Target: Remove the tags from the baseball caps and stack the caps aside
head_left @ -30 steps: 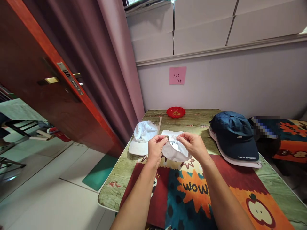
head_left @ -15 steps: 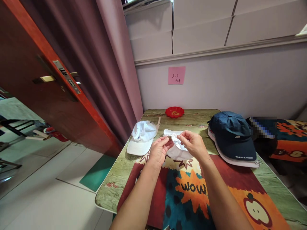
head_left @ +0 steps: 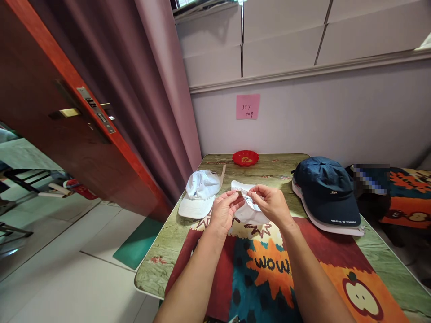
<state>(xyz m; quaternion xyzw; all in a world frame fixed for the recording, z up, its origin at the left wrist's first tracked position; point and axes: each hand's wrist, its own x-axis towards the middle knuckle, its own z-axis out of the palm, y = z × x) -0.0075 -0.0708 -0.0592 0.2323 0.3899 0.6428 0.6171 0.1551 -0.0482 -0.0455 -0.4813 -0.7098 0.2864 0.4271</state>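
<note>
A white cap (head_left: pixel 252 217) is in front of me at the middle of the table, its inside partly showing. My left hand (head_left: pixel 226 207) pinches the cap's back strap near a small buckle. From the other side my right hand (head_left: pixel 271 202) grips the strap between thumb and fingers. Fingers hide part of the buckle and strap. Just left of my hands sits another white cap (head_left: pixel 199 190), brim towards me, with a loose strap sticking up at its back.
Stacked caps, a navy one (head_left: pixel 325 190) over a pale one, sit at the right. A red scalloped dish (head_left: pixel 246 158) stands by the wall. A patterned cloth (head_left: pixel 249 287) covers the near table (head_left: pixel 153 264). Left of it are a door (head_left: pixel 111 166) and a curtain (head_left: pixel 161 89).
My right fingers have shifted slightly left along the strap, closer to the left fingertips. Both hands keep their hold on the cap; the other caps stay put.
</note>
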